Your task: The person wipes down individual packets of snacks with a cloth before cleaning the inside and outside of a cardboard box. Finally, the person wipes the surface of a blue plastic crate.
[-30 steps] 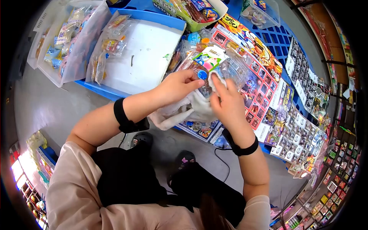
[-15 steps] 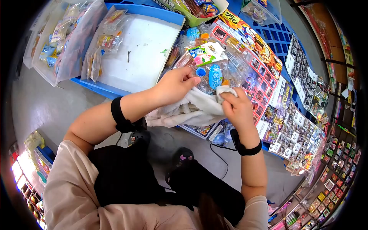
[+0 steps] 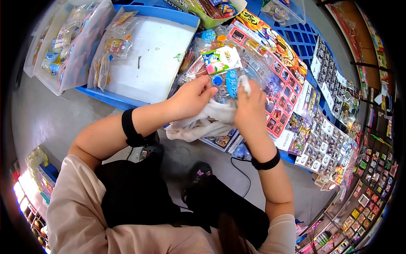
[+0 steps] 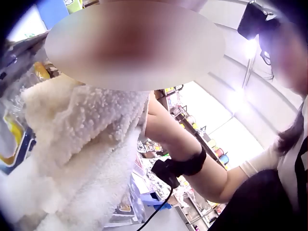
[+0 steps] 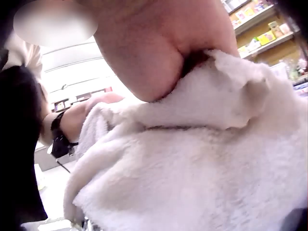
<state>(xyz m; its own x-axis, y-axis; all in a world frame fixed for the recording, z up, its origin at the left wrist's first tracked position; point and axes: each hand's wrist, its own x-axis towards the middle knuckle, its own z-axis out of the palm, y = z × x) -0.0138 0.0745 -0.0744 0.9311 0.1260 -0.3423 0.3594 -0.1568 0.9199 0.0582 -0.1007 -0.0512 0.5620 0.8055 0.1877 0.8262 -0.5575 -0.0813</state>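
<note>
In the head view my left hand [image 3: 194, 96] pinches a small clear plastic bottle-shaped packet [image 3: 231, 84] with a blue cap [image 3: 217, 80] and a blue label. My right hand [image 3: 250, 106] grips a bunched end of a white fluffy towel [image 3: 213, 116], right beside the label. The rest of this towel hangs below both hands. Its thick pile fills much of the left wrist view, and in the right wrist view the towel [image 5: 202, 163] lies folded against the hand. A white and green packet [image 3: 222, 59] lies just beyond the bottle-shaped one.
Left stands a shallow blue tray [image 3: 158, 55] with several clear packets [image 3: 114, 46] along its left side, beside a clear bin [image 3: 67, 51] of wrapped goods. A green box [image 3: 203, 10] is at the back. Printed sheets [image 3: 283, 93] cover the right side over a blue pallet [image 3: 296, 31].
My right hand drew the towel's end down off the packet, uncovering the blue label, then moved back up beside it. My left hand keeps its pinch on the packet.
</note>
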